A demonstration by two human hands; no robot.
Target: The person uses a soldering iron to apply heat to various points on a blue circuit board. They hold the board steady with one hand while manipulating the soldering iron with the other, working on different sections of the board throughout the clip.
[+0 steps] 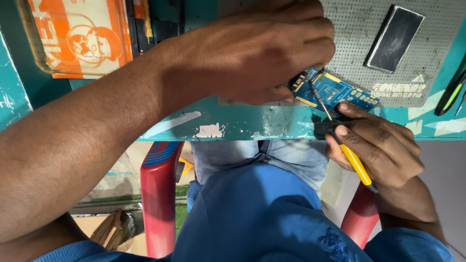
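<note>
A small blue circuit board (pixel 337 92) lies on a grey perforated mat (pixel 349 29) near the front edge of a teal workbench (pixel 233 123). My left hand (pixel 257 51) reaches over from the left and pins the board's left end with its fingertips. My right hand (pixel 376 145) grips a screwdriver (pixel 357 165) with a black and yellow handle. Its thin metal shaft points up and left, and the tip rests on the board close to my left fingers.
A dark rectangular phone part (pixel 395 36) lies on the mat at upper right. An orange and white box (pixel 80 36) sits at upper left. Tweezers or pens (pixel 451 94) lie at the right edge. A red plastic chair (pixel 160 194) is below me.
</note>
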